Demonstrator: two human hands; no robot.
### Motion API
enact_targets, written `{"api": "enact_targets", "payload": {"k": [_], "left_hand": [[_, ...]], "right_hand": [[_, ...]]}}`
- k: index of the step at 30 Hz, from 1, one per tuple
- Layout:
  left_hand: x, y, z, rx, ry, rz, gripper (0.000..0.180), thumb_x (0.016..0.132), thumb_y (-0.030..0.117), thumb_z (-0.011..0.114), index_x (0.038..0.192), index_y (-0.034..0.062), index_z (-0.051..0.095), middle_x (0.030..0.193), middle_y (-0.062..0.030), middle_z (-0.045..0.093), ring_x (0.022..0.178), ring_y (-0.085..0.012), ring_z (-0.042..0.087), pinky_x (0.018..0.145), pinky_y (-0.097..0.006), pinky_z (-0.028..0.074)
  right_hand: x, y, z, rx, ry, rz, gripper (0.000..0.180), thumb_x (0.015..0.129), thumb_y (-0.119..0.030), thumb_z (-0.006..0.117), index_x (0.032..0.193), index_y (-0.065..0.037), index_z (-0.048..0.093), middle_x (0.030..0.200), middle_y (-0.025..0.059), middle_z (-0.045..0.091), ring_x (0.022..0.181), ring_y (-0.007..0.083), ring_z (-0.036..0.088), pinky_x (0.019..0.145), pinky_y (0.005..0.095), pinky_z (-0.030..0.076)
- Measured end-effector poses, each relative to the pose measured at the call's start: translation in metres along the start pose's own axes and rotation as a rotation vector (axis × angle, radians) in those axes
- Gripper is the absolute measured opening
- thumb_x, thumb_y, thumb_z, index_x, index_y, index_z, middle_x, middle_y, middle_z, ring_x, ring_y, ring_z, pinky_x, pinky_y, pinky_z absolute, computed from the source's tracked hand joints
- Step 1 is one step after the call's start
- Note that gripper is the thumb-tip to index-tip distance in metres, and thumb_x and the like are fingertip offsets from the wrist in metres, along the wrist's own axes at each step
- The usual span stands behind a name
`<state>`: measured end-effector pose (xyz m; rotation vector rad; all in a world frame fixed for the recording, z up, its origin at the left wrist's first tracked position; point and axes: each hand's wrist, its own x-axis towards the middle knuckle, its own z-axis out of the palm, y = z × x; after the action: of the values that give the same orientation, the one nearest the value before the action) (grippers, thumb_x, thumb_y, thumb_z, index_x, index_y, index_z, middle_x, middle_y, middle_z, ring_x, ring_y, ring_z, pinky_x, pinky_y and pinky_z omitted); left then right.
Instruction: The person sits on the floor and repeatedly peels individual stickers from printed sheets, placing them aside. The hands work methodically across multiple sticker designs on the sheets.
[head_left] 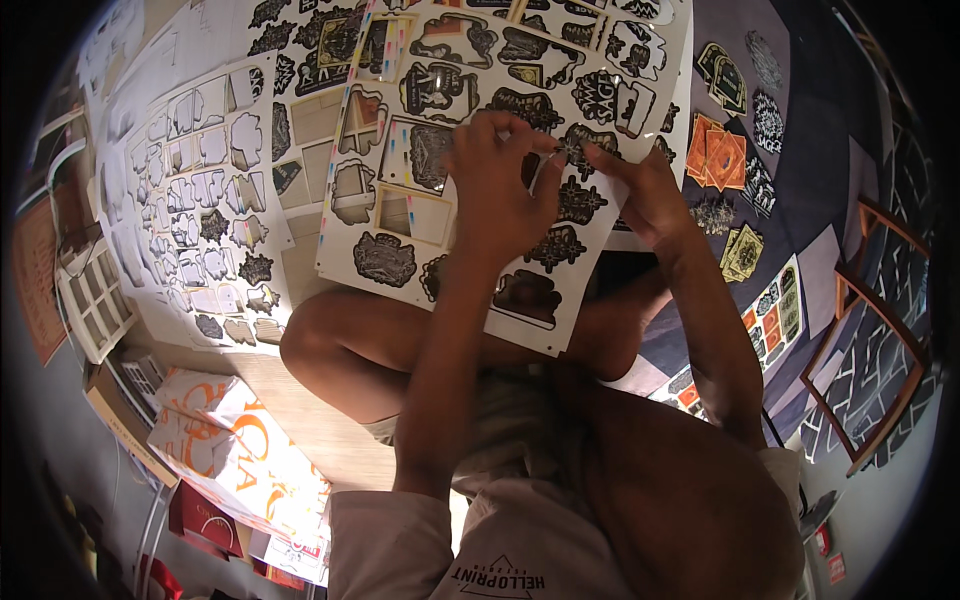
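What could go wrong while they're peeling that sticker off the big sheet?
The black sticker pinched between the left hand and right hand has thin, frilly edges that might tear. The sticker sheet rests loosely on the knees and could slide or crease.

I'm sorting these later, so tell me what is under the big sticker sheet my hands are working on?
The sticker sheet rests on your bare knees and overlaps another sheet at its left edge. The floor beneath its middle is covered, so nothing there shows.
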<state>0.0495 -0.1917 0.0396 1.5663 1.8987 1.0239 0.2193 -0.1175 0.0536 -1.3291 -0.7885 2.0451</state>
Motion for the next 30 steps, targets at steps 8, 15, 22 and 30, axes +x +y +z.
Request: {"api": "enact_targets", "payload": {"k": [8,15,22,30], "left_hand": [[0.038,-0.015,-0.020,-0.269,-0.494,-0.113,0.016,0.089,0.015,0.074,0.098,0.0019,0.070,0.082,-0.0055,0.067,0.063,-0.0119,0.059,0.057,-0.029,0.047],[0.050,-0.018,-0.026,-0.378,-0.651,-0.238,0.017,0.092,0.016,0.072,0.101,0.0020,0.070,0.074,-0.0010,0.066,0.062,-0.0068,0.057,0.058,-0.026,0.045],[0.047,-0.024,-0.023,-0.496,-0.666,-0.284,0.016,0.094,0.015,0.071,0.101,0.0005,0.069,0.073,0.0012,0.065,0.064,-0.0053,0.058,0.058,-0.024,0.046],[0.050,-0.026,-0.023,-0.433,-0.721,-0.272,0.020,0.093,0.019,0.071,0.099,0.0008,0.069,0.074,0.0004,0.065,0.064,-0.0056,0.058,0.058,-0.025,0.045]], "right_hand": [[0.002,0.008,-0.004,-0.044,0.001,-0.057,0.036,0.087,-0.002,0.076,0.120,0.005,0.062,0.110,0.0130,0.070,0.095,0.0187,0.068,0.086,0.0333,0.058],[0.006,0.019,-0.009,-0.131,0.040,-0.154,0.039,0.084,-0.011,0.082,0.116,0.004,0.065,0.104,0.0114,0.072,0.088,0.0166,0.069,0.078,0.0314,0.058],[0.006,0.023,-0.011,-0.264,0.114,-0.156,0.036,0.083,-0.018,0.083,0.109,0.003,0.069,0.096,0.0104,0.073,0.079,0.0152,0.070,0.071,0.0305,0.058],[0.004,0.023,-0.010,-0.362,0.126,-0.196,0.036,0.084,-0.021,0.082,0.109,0.002,0.069,0.096,0.0093,0.074,0.081,0.0132,0.068,0.073,0.0299,0.058]]}}
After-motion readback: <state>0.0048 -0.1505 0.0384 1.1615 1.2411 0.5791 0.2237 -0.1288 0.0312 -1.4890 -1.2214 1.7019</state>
